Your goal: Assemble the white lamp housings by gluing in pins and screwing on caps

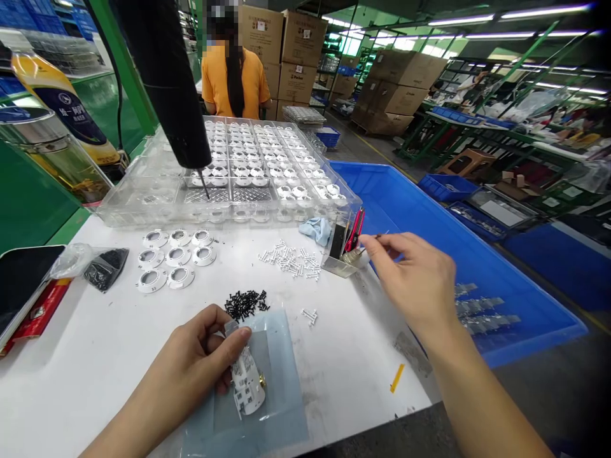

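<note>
My left hand is closed on a white circuit board with a brass-coloured connector on its edge, held over a blue mat. Beside a small metal tool holder, my right hand pinches its thumb and fingers together. A thin dark tip shows at those fingers, too small to name. In the holder stands a red utility knife among other tools. A pile of small black parts lies just beyond my left hand. White pin-like pieces are scattered farther back, with a few nearer.
White rings lie at left, near a bag of black parts. A clear compartment tray spans the back, below a hanging black screwdriver. A blue bin borders the table at right. A person in orange is beyond.
</note>
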{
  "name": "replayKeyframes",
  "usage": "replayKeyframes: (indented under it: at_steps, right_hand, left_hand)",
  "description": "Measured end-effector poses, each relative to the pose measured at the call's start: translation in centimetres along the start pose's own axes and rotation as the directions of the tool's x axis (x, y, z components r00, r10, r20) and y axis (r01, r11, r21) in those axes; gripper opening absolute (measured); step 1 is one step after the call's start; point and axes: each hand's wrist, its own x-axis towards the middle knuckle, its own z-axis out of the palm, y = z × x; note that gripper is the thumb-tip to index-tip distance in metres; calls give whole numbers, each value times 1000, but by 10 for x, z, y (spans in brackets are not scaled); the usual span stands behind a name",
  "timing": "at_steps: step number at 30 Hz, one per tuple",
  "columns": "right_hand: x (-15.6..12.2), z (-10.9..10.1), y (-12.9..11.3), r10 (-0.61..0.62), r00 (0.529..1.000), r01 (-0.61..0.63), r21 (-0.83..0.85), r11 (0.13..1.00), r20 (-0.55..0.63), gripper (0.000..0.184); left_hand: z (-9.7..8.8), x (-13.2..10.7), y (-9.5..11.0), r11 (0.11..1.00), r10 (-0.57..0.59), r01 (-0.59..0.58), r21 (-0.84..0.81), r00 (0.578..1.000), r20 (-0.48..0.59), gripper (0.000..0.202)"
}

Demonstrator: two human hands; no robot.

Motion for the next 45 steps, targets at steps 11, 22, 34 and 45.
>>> replayKeyframes:
  at_steps: [11, 22, 34, 45]
  right_hand:
    - [-47, -6, -38, -3, 995, 39, 354, 934, -103, 12]
    - [-64, 14, -50, -110, 994, 103, 459, 883, -11, 15]
    - [-64, 15, -50, -101, 995, 100, 419, 903, -18, 14]
    - [-13, -16, -3, 116, 958, -77, 155, 985, -261, 10]
  left_hand:
    - [-2, -1, 1, 1000, 6, -6, 1, 1000, 3, 37]
    - [1, -2, 5, 1000, 11, -11, -4, 999, -36, 38]
    - [0, -1, 3, 1000, 5, -5, -9, 1000, -15, 37]
    - [-2, 1, 0, 1000, 10, -10, -7, 1000, 16, 37]
